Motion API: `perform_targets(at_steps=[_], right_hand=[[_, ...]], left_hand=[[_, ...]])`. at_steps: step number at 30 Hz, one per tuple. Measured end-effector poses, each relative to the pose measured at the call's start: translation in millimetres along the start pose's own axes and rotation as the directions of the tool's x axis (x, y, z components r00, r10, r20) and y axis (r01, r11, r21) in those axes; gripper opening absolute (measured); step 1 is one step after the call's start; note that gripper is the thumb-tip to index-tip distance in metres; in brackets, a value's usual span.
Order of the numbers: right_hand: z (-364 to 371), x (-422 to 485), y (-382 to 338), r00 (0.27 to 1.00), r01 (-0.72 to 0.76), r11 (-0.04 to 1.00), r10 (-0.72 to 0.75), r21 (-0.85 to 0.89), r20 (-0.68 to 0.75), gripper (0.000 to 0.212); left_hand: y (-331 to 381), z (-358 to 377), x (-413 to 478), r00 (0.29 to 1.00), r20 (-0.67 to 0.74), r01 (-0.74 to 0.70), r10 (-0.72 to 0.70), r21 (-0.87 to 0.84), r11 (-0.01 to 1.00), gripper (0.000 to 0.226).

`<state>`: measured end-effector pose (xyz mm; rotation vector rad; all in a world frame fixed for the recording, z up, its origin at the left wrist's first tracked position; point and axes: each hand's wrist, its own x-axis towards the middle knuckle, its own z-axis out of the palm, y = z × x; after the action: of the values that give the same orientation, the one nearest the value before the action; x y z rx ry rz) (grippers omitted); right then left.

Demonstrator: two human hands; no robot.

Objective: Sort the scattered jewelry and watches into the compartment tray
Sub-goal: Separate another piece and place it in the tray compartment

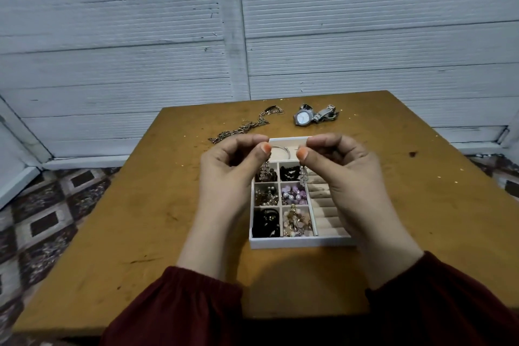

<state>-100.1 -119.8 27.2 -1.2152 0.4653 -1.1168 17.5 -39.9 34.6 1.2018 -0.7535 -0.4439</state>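
White tray (300, 242) holds sorted beads; each hand's grip pinches a dangling crystal earring (302, 175).

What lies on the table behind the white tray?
Behind the compartment tray lie a chain necklace and silver watches. The hands cover the tray's far corners.

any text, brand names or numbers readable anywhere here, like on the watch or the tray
No readable text anywhere in this view.
Watch dial: pale face; any brand or numerals are too small and blurred to read.
Compartment tray: plain white walls, no label visible.
Chain necklace, table and wall panels: no writing visible.
Dangling earrings pinched by the left hand and right hand: no tags or marks.
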Motion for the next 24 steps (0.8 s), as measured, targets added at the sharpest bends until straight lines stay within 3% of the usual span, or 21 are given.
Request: perform_targets(at_steps=[24], right_hand=[[2.4,3.3,12.0,1.000,0.013,0.996,-0.013,-0.092,0.001,0.019]], left_hand=[[-24.0,-6.3,15.6,0.997,-0.077,0.030,-0.024,0.087,0.996,0.011]])
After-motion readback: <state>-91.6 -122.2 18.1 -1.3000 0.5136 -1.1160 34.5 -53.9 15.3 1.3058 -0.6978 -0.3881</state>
